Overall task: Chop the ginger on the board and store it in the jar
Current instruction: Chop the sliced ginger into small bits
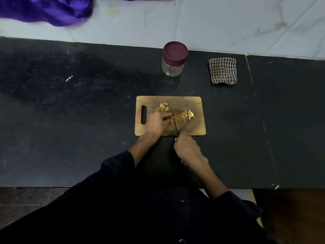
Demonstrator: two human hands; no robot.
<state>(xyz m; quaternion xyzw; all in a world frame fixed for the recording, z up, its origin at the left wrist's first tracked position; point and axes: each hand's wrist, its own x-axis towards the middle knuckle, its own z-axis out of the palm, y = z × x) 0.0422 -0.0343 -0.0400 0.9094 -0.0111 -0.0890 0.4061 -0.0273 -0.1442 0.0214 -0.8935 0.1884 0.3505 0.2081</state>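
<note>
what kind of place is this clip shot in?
Most likely a home kitchen: a dark stone counter against pale wall tiles, a wooden chopping board with ginger on it, and a lidded jar.

Bare counter (pixel 88 106) left of board (pixel 193 103)

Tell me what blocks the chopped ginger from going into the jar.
The maroon lid is on the jar, closing its mouth. The counter between the chopped ginger on the board and the jar is bare, so nothing else visible stands in the way.
</note>
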